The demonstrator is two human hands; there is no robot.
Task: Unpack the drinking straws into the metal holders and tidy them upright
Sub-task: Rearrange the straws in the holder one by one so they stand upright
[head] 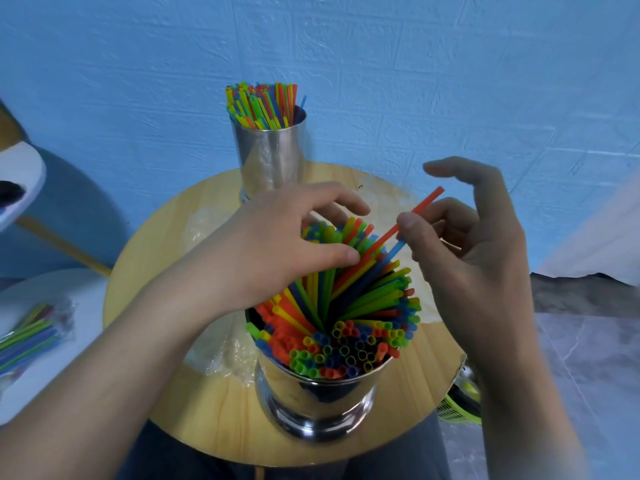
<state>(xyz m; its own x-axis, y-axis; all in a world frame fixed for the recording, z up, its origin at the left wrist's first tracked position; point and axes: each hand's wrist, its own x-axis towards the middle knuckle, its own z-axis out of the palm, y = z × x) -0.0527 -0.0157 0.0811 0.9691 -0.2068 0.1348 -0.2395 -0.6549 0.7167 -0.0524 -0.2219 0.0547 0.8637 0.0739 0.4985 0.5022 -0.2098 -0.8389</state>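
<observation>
Straws (pixel 346 292) in near holder (pixel 311 403), by table (pixel 207 410) edge, gripped by left hand (pixel 270 244); right hand (pixel 478 244) pinches orange straw (pixel 427 202); far holder (pixel 273 157) well apart

On a round wooden table (pixel 156 278) stands a shiny metal holder (pixel 318 403) crammed with multicoloured plastic straws (pixel 346 323), many leaning away. The left hand (pixel 277 244) grips a leaning bunch of them. The right hand (pixel 467 244) pinches a single orange straw (pixel 426 202). A second metal holder (pixel 273 157) stands farther back, its straws upright.
</observation>
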